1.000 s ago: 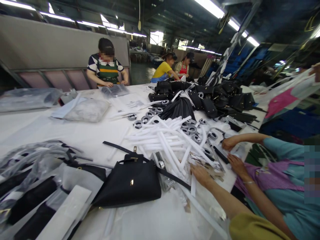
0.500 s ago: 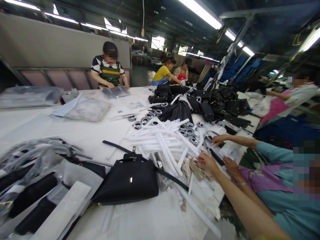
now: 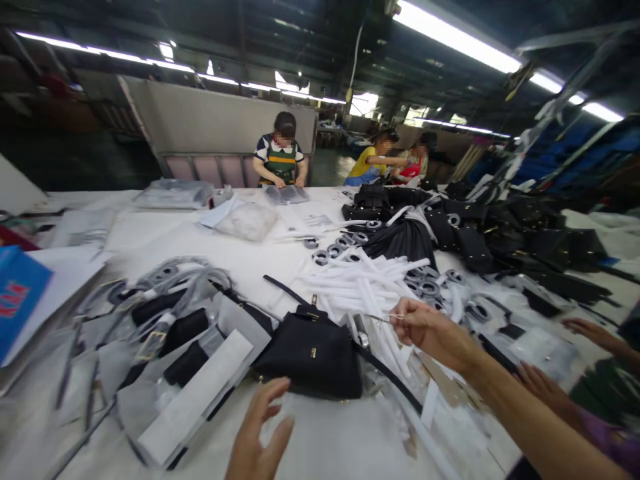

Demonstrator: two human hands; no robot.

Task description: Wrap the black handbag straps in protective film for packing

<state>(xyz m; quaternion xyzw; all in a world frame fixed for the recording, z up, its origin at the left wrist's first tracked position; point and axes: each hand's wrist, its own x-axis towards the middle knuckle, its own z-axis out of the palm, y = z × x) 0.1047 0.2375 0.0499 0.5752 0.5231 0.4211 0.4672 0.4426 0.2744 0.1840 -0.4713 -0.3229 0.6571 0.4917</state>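
My right hand (image 3: 423,328) is raised over the heap of white tubes, fingertips pinched on a thin pale strand (image 3: 379,319) whose exact kind I cannot make out. The strand points left toward the black handbag (image 3: 305,363). This bag lies in front of me with its front facing up, a gold fitting on it and a black strap (image 3: 393,380) running off to the right. Near the bag's lower left edge is my left hand (image 3: 260,433), open, thumb and fingers apart, holding nothing. A small metal-like clear object (image 3: 363,340) sits beside the bag.
White tubes (image 3: 345,287) and grey rolls (image 3: 425,287) are heaped beyond the bag. Wrapped straps (image 3: 165,327) lie at left, near a blue box (image 3: 20,300). Black bag parts (image 3: 475,247) pile up behind. A co-worker's hand (image 3: 545,387) is close at right.
My right hand has lifted from the paper scraps and now pinches a thin strand. My left hand has come into view at the bottom. The view has turned left.
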